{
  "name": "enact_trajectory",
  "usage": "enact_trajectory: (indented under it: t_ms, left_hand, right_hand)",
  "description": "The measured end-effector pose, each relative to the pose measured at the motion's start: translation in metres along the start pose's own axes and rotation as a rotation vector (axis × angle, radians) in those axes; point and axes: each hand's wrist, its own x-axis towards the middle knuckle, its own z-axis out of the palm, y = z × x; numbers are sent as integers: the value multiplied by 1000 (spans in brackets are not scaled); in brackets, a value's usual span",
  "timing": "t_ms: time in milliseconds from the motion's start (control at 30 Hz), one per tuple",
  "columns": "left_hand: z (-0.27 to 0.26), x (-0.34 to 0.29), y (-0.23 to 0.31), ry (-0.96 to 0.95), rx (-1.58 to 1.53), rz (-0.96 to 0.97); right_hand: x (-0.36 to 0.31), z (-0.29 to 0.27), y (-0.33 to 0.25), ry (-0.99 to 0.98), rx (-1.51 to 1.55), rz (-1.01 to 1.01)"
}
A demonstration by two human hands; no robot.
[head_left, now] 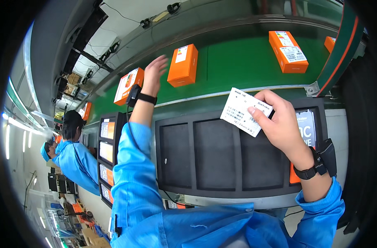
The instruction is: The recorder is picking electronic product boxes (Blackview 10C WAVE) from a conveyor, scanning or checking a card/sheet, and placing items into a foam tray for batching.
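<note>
My right hand (281, 122) pinches a white printed label card (243, 112) between thumb and fingers, above a black compartment tray (192, 157). Partly behind that wrist, a phone-sized item with a blue and orange face (306, 124) lies in the tray's right compartment. My left hand (154, 76) reaches over the green conveyor belt (234, 62) with its fingers stretched out, holding nothing that I can see. On either side of it are an orange box with a white top (129, 86) and an orange box with a small label (183, 66).
Farther right on the belt sits an orange box with two labels (288, 51); another orange box (329, 43) is partly hidden by a green post (341, 53). At left, a second black tray (106, 159) holds several phone-like items. Co-workers in blue (79, 161) are beyond it.
</note>
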Motion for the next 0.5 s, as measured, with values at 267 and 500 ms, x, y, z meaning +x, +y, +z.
enact_trajectory:
  t_ms: [267, 500]
  left_hand:
    - [130, -131, 80, -717, 193, 40]
    - [50, 3, 11, 8, 118, 21]
  right_hand:
    - [3, 0, 13, 104, -105, -79]
    - [11, -9, 16, 217, -48, -87]
